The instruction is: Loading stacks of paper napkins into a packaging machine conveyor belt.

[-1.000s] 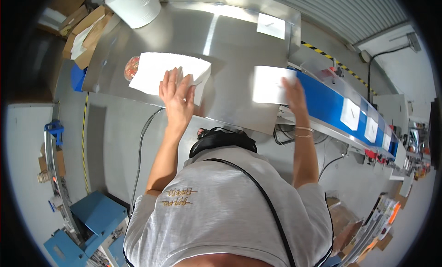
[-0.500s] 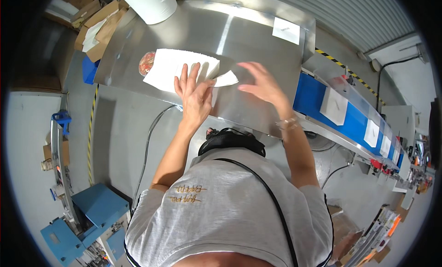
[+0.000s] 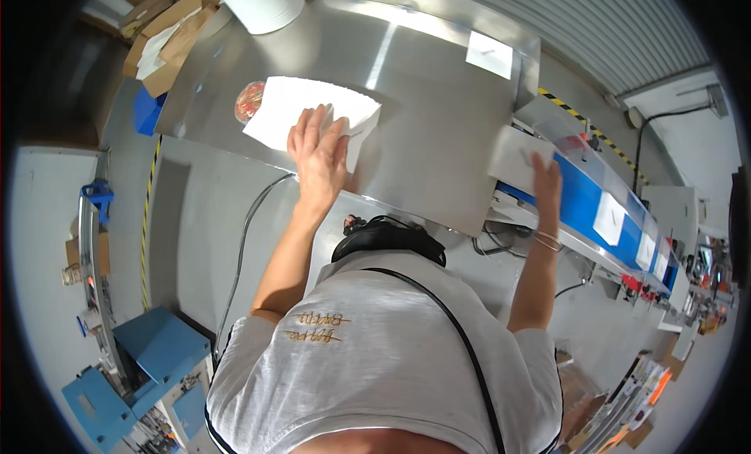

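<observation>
A stack of white paper sheets or packets lies on the steel table, its right edge bent and lifted. My left hand rests on the stack near its front edge, fingers stretched out over it. My right hand is at the table's right side, smeared by motion. Its fingers overlap the right edge of a blurred white packet, which spans the table edge and the start of a blue conveyor belt. A round clear-wrapped bundle with red contents sits beside the stack's left end.
Further white packets lie spaced along the belt, behind a clear guard. A white bucket stands at the back left of the table, near an opened cardboard box. One white sheet lies at the back right. A black cable hangs below.
My right hand has swung from beside the stack to the conveyor, where a white packet now shows. The flap at the stack's right is gone. Packets on the belt have moved away along it.
</observation>
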Tool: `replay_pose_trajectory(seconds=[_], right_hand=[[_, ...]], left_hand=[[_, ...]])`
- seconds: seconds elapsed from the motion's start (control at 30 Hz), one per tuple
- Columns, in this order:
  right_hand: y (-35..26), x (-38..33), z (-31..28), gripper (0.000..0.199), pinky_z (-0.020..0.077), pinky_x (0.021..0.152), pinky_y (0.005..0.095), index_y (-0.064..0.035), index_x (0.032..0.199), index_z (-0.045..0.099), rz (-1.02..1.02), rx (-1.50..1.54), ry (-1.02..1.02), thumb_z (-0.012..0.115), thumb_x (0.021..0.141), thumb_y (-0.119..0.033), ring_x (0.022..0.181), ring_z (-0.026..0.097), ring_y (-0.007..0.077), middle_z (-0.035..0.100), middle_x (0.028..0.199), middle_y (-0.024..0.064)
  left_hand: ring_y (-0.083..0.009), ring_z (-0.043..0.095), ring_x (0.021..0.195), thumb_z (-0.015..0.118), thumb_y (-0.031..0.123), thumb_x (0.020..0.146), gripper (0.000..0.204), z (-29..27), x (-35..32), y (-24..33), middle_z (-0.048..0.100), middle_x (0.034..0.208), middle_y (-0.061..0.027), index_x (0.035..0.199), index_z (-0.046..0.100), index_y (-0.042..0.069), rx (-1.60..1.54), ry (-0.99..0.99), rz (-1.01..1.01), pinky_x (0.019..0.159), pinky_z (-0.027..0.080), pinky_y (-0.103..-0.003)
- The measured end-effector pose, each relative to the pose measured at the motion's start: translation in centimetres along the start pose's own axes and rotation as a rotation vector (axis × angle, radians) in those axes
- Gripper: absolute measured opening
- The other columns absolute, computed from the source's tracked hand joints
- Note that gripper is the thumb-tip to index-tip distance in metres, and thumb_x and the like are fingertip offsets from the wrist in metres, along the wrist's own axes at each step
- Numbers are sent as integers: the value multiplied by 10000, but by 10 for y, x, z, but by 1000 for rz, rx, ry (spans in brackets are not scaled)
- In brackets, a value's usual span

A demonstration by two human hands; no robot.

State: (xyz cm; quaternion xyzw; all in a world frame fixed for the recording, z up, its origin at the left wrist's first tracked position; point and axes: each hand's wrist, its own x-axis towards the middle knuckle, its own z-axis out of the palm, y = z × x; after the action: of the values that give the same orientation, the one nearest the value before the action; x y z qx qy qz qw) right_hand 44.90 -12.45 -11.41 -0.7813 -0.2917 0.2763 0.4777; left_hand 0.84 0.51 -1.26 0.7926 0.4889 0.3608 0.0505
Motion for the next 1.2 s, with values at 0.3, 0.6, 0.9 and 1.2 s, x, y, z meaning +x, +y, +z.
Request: replay_pose_trajectory(seconds=[0.3, 0.6, 0.9, 1.2], right_hand=[[-112, -43, 103, 632, 437, 970, 367, -69, 1297, 505, -681, -349, -297, 781, 745, -209, 1144, 548, 258, 569, 1244, 133], [-150, -64, 205, 467, 459, 886, 268, -5, 1233, 512, -268, 169, -840, 697, 863, -221, 1001, 555, 121, 605, 1091, 59], [-26, -5, 27, 520, 480, 820, 326, -1, 1230, 520, 7, -48, -52, 663, 856, -332, 928, 609, 234, 640, 1070, 91], [-112, -37, 93, 544, 443, 936, 399, -22, 1187, 570, -518, -466, -97, 762, 747, -277, 1112, 552, 324, 579, 1209, 166]], left_hand=[[-403, 257, 1369, 672, 21, 743, 248, -4, 2, 5, 413, 1424, -139, 972, 705, 111, -47, -39, 21, 1095, 127, -560], [-415, 177, 1396, 694, 246, 804, 391, -9, 9, -2, 298, 1477, -199, 1162, 635, 101, -33, -62, -44, 1095, 130, -563], [-396, 382, 1287, 683, 42, 783, 314, -12, 9, -17, 484, 1349, -176, 1093, 672, 93, 14, -2, -10, 1055, 302, -487], [-391, 288, 1356, 678, 9, 734, 274, -10, 11, -14, 451, 1385, -143, 983, 693, 122, -37, -26, -10, 1103, 132, -546]])
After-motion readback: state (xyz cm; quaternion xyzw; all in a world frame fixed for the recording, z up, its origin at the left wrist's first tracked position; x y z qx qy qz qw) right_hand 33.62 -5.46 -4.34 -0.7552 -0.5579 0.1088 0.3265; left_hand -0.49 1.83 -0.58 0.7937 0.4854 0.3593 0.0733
